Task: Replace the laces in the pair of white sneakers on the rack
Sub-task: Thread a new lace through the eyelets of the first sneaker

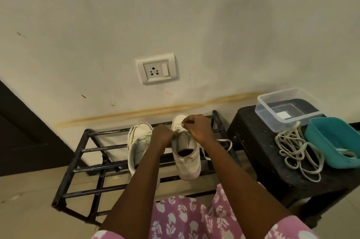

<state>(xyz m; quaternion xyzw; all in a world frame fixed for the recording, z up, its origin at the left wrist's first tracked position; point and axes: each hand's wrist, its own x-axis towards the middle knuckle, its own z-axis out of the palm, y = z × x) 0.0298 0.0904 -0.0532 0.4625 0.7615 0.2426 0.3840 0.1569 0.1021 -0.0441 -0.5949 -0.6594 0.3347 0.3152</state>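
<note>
Two sneakers [139, 139] [188, 161], two tubs [269, 120] [321, 147] (one clear), one rack [78, 168].

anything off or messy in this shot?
Tangled laces sprawl over the black stool, one end trailing into the teal tub. A brown stain streaks the wall above the rack. The lace the right hand pinches at the sneaker trails loose beside it. No damage visible.

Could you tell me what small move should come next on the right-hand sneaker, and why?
Probably pull the lace snug through the front eyelets: the right hand pinches it near the toe of the right sneaker, the left hand is curled beside it, and a slack length trails over the rack.
</note>
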